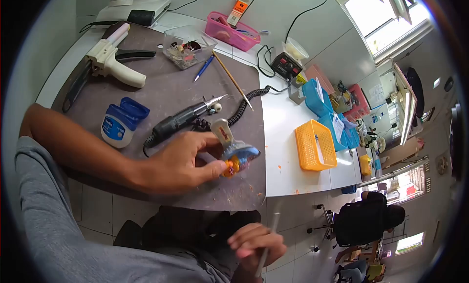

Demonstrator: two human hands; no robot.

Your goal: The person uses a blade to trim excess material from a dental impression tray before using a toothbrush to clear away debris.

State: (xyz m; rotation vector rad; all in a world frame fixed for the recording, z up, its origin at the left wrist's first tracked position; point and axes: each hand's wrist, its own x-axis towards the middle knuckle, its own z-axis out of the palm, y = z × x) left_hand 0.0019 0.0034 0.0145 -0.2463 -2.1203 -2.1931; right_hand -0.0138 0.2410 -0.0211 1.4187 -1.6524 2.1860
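My left hand (181, 163) is closed on what looks like a dental impression tray (222, 132), held just above the brown mat. A pale handle with red marks stands up from it, and blue, orange and purplish material shows at its lower side. Lower down, past the mat's front edge, my right hand (257, 244) grips a thin pale stick-like tool (264, 260); the tool is blurred, so its kind cannot be made out. Behind my left hand lies a black rotary handpiece (181, 120) with a coiled cord. A blue-lidded jar (117, 129) stands near my left forearm.
A white dispensing gun (110, 63) lies at the left. Toward the back are a clear box (181, 60) of small pieces, a blue pen (203, 69), a brush (229, 75) and a pink basket (244, 42). A yellow basket (300, 148) stands right; a person (391, 215) sits beyond.
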